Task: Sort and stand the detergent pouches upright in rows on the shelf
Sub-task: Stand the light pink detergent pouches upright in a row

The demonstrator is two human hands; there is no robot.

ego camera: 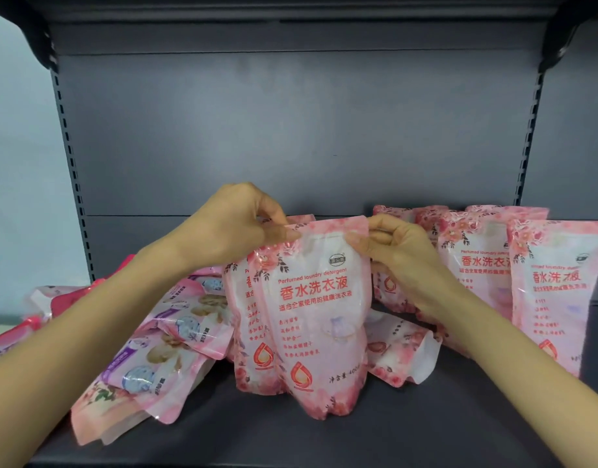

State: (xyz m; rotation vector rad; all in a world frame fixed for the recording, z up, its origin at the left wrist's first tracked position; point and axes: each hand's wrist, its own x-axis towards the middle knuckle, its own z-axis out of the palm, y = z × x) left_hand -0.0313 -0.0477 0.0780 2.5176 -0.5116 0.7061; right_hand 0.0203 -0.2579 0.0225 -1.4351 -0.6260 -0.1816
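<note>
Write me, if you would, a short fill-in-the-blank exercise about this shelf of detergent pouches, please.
1. The left hand and the right hand pinch the ____ corners of the front pink pouch.
2. That pouch stands ____ on the shelf.
3. The pouches with purple labels lie heaped on the person's ____ side.
4. The held pouch's English print reads "Perfumed laundry ____".

Missing words: top, upright, left, detergent.

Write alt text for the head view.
The left hand and right hand pinch the top corners of a pink detergent pouch upright on the shelf. More pink pouches stand at right; purple-labelled pouches lie heaped at left.
</note>
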